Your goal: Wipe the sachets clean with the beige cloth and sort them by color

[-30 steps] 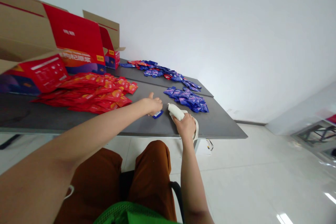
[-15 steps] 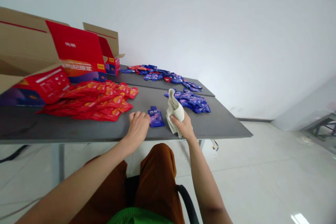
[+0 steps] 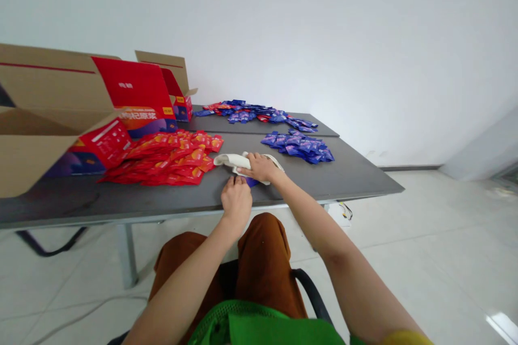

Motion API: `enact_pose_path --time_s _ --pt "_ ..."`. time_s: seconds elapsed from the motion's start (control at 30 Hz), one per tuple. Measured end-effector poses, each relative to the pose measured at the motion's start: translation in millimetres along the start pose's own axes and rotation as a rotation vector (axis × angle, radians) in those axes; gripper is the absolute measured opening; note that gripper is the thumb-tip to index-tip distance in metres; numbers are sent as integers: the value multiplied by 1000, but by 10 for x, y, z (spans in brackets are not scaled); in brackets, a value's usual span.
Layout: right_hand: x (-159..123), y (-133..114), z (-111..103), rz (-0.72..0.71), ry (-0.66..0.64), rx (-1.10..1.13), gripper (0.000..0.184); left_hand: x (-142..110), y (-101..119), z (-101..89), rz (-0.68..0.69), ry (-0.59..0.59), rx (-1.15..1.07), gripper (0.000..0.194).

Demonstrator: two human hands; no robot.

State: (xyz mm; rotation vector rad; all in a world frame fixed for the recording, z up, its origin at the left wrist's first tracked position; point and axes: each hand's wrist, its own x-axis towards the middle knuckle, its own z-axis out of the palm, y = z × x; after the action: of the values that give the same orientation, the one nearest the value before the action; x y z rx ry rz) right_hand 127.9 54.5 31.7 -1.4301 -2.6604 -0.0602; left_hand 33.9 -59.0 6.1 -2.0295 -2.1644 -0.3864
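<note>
A small blue pouch (image 3: 251, 181) lies flat near the table's front edge, mostly hidden under a white cloth (image 3: 230, 160) and my hands. My right hand (image 3: 262, 168) grips the cloth and presses it down over the pouch, fingers pointing left. Close by on the near left, my left hand (image 3: 237, 199) is closed, its bent fingertips at the pouch's left edge and seeming to hold it down. To the left lies a heap of red pouches (image 3: 170, 159). Behind and right of my hands is a pile of blue pouches (image 3: 299, 145).
An open red cardboard box (image 3: 137, 86) stands at the left, flaps spread. Behind it is a second open box (image 3: 182, 102). More blue and red pouches (image 3: 251, 112) lie along the back of the dark table (image 3: 343, 172). A white wall rises behind.
My right hand has swung left with the cloth and laid it over the blue pouch. My left hand now has its fingertips at the pouch. The view has shifted slightly.
</note>
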Motion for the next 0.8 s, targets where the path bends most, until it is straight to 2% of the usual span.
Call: enact_pose_path --time_s 0.1,0.17,0.27,0.4,0.5,0.57,0.7,0.8 --pt "175 -102 27 71 19 -22 70 -62 48 -38 -29 -8 10 50" --pt "171 -145 40 71 40 -42 71 -77 54 -89 -27 -47 19 51" --pt "-33 -135 41 30 99 -70 70 -109 42 -130 5 -84 50 54" --pt "-439 -49 20 -37 109 -115 68 -196 -10 -67 54 -98 113 58" --pt "-546 -24 2 -18 105 -145 70 -234 -61 -30 85 -132 131 60" --pt "-460 -53 -4 -4 86 -149 71 -227 -75 -53 79 -177 129 63" --pt "-54 -202 9 -8 65 -149 68 -188 -11 -151 9 -280 112 68" --pt "200 -306 32 9 92 -150 69 -200 78 -135 -53 -226 112 67"
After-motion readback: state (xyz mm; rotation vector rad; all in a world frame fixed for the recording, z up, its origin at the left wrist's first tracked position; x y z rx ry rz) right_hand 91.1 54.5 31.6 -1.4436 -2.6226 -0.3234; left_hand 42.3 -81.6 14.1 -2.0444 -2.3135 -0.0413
